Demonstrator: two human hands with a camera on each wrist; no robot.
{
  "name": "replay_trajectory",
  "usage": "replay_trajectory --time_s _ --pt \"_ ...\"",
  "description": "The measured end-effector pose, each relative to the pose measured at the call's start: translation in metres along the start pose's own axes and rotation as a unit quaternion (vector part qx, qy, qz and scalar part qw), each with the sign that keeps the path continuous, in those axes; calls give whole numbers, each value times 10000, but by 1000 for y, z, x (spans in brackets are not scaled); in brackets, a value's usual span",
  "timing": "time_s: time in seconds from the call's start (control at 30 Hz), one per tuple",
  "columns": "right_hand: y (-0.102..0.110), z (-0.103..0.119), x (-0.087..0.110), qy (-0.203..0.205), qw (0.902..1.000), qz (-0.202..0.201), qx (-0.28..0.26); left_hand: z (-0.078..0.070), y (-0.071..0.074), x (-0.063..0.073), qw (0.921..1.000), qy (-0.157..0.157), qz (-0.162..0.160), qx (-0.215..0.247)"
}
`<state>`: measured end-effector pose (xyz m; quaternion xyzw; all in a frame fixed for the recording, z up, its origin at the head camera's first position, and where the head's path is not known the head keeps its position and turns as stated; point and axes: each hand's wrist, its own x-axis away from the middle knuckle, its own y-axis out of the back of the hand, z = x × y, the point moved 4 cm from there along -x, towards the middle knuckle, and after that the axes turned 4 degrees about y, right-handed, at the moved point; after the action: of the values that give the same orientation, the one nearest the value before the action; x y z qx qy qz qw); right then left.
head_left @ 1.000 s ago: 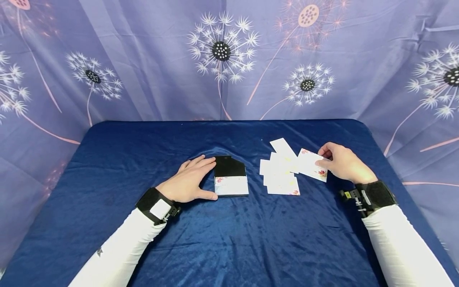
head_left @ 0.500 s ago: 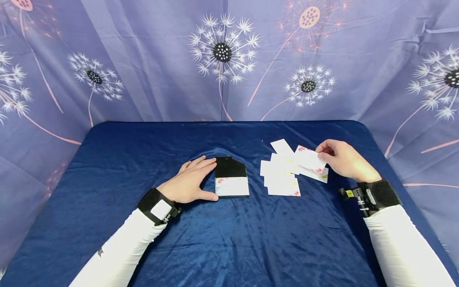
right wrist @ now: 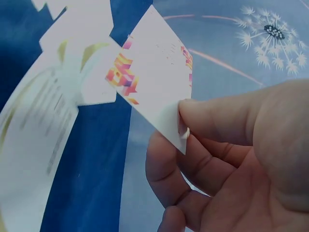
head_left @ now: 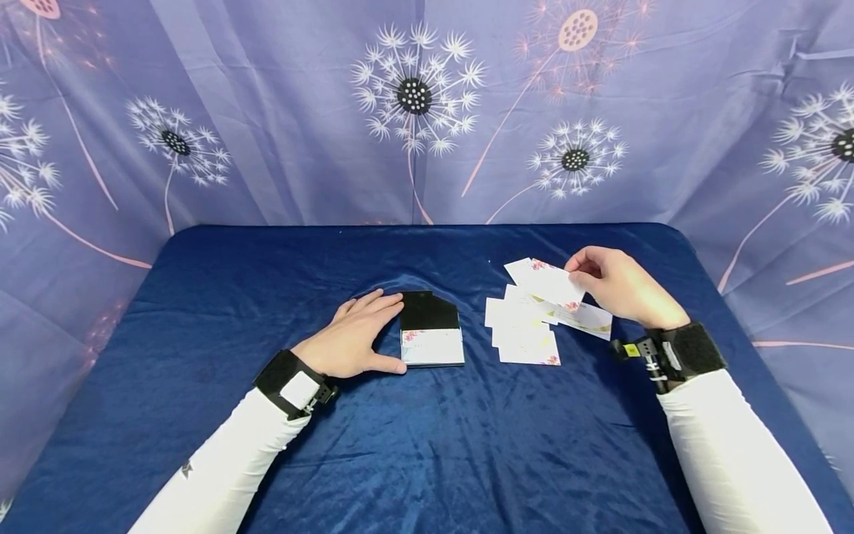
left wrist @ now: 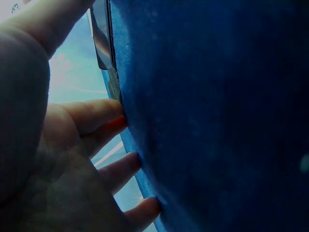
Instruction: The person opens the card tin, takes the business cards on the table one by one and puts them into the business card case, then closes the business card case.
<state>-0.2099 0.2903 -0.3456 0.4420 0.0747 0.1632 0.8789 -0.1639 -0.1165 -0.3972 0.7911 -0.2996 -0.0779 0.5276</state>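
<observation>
My right hand pinches a white business card with colourful corner prints between thumb and fingers. In the right wrist view the card stands tilted, raised over the other cards. Below it lie a loose pile of white cards and a card with a gold curve. My left hand lies with spread, straight fingers at the left side of a black card case, thumb and fingertips against its edge. A printed white card shows in the front of the case.
A dark blue velvet cloth covers the table. Purple curtains with dandelion prints hang behind it and at both sides. The card case lies left of the loose cards, with a strip of cloth between them.
My right hand has lifted the card and carried it left and away from me over the pile, uncovering the gold-curved card. The left hand and the case have stayed put.
</observation>
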Motion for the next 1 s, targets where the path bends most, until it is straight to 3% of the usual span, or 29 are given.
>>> replay_trajectory --time_s 0.47,1.0 --pt "-24 32 -26 93 9995 163 -256 1 -1 0 10000 -4 -12 64" --pt "-53 69 -49 541 9970 365 -413 2 -1 -4 10000 5 -36 47"
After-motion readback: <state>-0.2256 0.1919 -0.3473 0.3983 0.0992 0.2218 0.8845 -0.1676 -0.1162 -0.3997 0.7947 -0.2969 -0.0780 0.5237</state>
